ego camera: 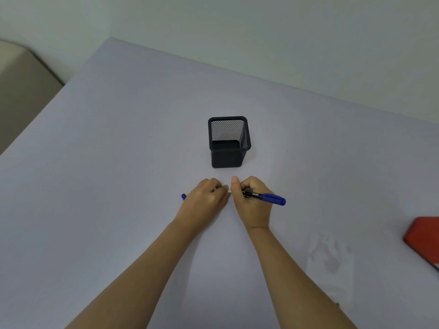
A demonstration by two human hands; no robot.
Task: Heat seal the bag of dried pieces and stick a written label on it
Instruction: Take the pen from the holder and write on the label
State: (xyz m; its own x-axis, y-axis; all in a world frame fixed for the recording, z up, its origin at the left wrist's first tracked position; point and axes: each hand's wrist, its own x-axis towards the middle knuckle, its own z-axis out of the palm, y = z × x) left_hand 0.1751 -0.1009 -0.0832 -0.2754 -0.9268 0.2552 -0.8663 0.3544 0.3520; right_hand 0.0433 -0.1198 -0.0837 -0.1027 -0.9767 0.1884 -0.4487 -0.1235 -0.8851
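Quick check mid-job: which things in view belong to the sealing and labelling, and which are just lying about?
Job:
marker in right hand
blue piece, likely its cap, in left hand
clear bag
red object at the right edge, possibly the sealer

Lying about:
mesh pen cup
beige furniture at far left

Both my bare forearms reach forward and converge just in front of the mesh pen holder (228,143), where my left hand (204,200), knuckles up, curls its fingers round a blue cap (183,197) and my right hand (251,203), thumb raised, grips a marker (263,197), fingertips nearly touching.
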